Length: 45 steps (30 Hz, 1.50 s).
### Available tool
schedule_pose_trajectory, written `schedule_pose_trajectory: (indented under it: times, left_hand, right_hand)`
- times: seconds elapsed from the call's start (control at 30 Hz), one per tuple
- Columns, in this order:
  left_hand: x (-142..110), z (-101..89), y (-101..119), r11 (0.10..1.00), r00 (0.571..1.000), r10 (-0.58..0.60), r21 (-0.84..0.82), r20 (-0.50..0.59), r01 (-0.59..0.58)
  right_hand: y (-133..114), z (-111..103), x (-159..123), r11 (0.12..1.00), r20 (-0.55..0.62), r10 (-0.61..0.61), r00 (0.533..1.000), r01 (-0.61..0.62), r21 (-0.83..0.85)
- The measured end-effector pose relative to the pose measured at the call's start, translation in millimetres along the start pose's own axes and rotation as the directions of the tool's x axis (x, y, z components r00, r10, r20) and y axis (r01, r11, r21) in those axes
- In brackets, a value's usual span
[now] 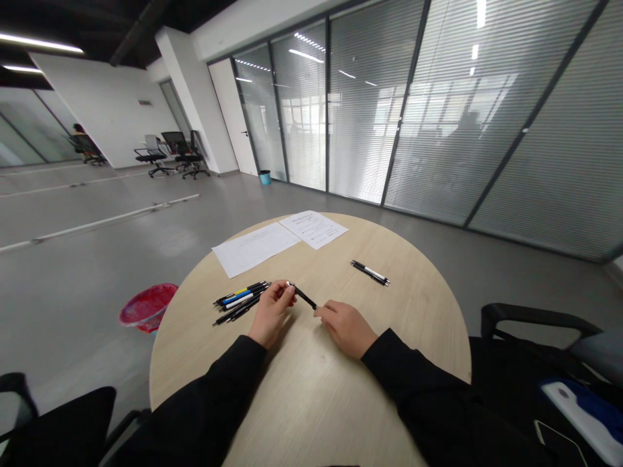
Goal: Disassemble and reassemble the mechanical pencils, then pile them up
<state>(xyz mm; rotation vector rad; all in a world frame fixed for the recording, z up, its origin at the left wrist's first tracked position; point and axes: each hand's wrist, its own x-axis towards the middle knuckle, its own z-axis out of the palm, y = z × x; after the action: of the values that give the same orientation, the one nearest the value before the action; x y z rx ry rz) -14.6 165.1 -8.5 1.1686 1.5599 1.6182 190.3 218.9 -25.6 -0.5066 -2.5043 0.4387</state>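
On my feed, my left hand [271,313] is pinching a black pen [304,297] near its upper end. The pen's long axis runs toward 4 o'clock, its far tip just beside my loosely curled right hand [346,327]. More pens [238,303] lie at 9 o'clock on the worktop [311,402].

pen pile [241,302]: pens overlap, count unclear | paper sheets [314,229]: print too small
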Motion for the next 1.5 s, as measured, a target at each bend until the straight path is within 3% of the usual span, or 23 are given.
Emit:
schedule_pose_trajectory:
  times: [0.33, 0.63, 0.97, 1.5]
  left_hand:
    - [-12, 16.7, 18, 0.994, 0.996, 0.045, -0.106, 0.074, -0.037]
    - [-10, 27.9, 28, 0.991, 0.989, 0.132, -0.021, 0.074, -0.131]
    - [-5, 39.5, 18, 0.966, 0.963, 0.198, 0.128, 0.181, -0.223]
    - [-6, 34.6, 6, 0.987, 0.979, 0.149, 0.031, 0.139, -0.155]
  right_hand:
    - [-11, 5, 3, 0.984, 0.024, -0.104, 0.994, 0.106, -0.145]
    - [-14, 11, 5, 0.977, -0.005, -0.130, 0.992, 0.127, -0.169]
    - [-10, 18, 2, 0.980, -0.019, -0.108, 0.994, 0.103, -0.169]
    - [-9, 16, 0, 0.987, 0.054, -0.111, 0.992, 0.116, -0.107]
